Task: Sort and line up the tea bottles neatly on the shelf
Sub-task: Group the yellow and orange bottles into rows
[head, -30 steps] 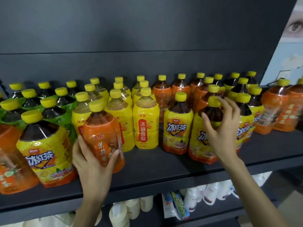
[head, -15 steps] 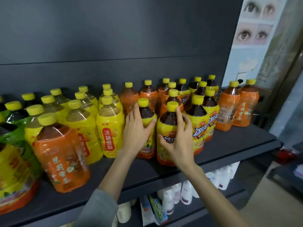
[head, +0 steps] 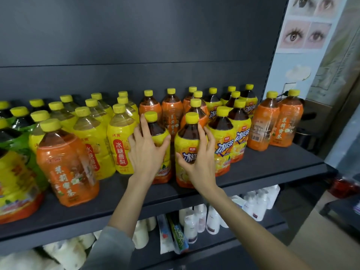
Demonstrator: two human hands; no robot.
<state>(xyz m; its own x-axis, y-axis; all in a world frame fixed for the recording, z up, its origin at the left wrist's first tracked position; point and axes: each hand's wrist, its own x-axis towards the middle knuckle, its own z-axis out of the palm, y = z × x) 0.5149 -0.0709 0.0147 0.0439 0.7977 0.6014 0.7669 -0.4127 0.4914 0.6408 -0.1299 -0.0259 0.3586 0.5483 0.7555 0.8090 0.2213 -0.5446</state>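
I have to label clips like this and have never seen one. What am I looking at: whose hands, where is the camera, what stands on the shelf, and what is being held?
There is no machine here. A person works bare-handed, and the one camera sits on their head, looking forward and down. The left hand wraps round the left iced tea bottle. The right hand grips the right iced tea bottle beside it. Both bottles stand upright near the front of the dark shelf. More yellow-capped bottles surround them: an orange-label bottle at front left, pale yellow-label bottles next to it, and more iced tea to the right. White bottles stand on the shelf below.
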